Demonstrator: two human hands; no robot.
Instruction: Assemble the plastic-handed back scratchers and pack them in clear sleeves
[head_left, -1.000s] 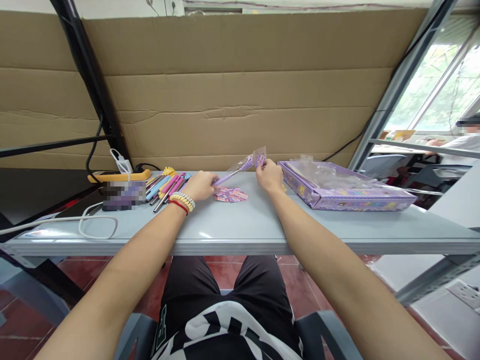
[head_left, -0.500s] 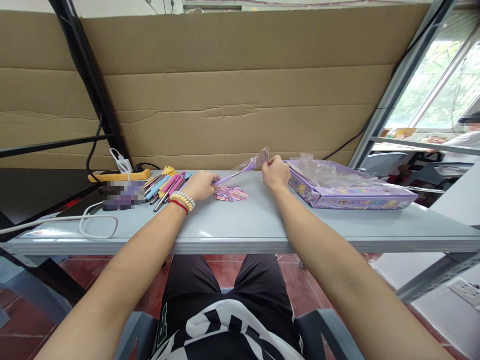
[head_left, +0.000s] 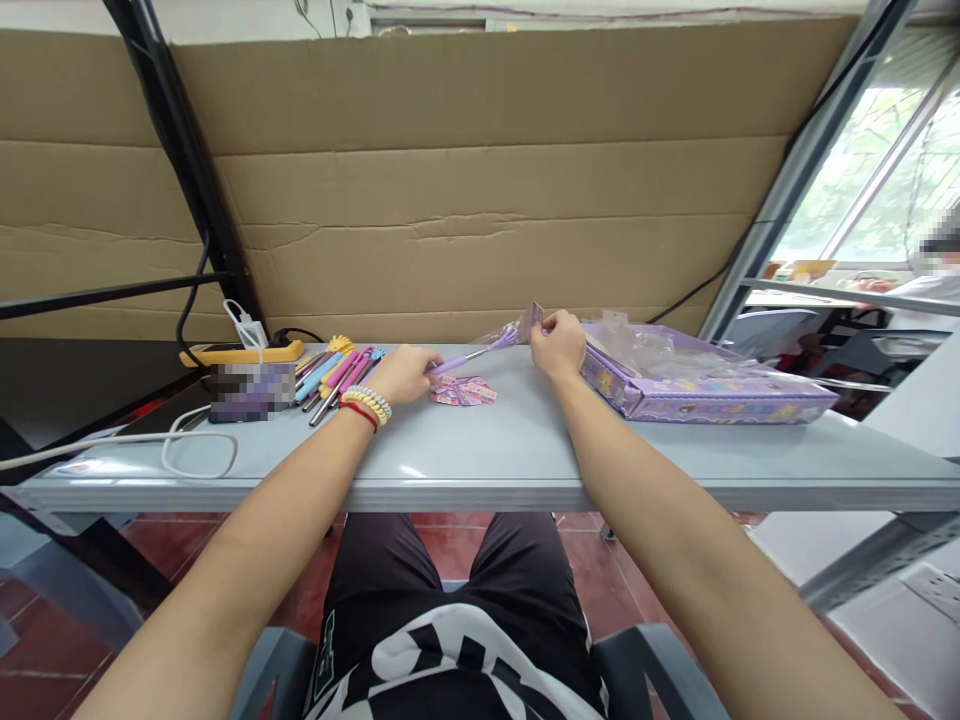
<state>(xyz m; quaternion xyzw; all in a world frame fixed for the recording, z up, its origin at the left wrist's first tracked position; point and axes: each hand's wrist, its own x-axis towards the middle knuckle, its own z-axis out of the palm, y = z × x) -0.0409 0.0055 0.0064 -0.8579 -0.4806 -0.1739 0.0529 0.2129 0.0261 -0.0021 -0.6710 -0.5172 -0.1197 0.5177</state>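
Note:
A slim purple pen (head_left: pixel 465 359) with a wider purple end lies between my hands, tilted up to the right. My left hand (head_left: pixel 405 373) is closed on its left end. At the other end, my right hand (head_left: pixel 558 343) pinches the clear plastic sleeve (head_left: pixel 531 318), which sits around the pen's purple top. Below the pen, pink patterned paper pieces (head_left: pixel 463 391) rest on the table. Several colourful pens (head_left: pixel 337 375) lie in a pile beside my left wrist. To the right of my right hand is a purple printed box (head_left: pixel 720 400) with crumpled clear plastic (head_left: pixel 660 350) on it.
The grey table (head_left: pixel 480 450) ends at a cardboard panel (head_left: pixel 480 180). At left are a blurred-out dark object (head_left: pixel 251 392), a white cable (head_left: pixel 225 465), a yellow-edged item (head_left: pixel 240 355) and a white plug (head_left: pixel 247 328). Another person (head_left: pixel 937 265) is at far right.
My right hand has moved slightly right with the plastic sleeve, drawing it a little along the pen. My left hand keeps its grip with hardly any movement.

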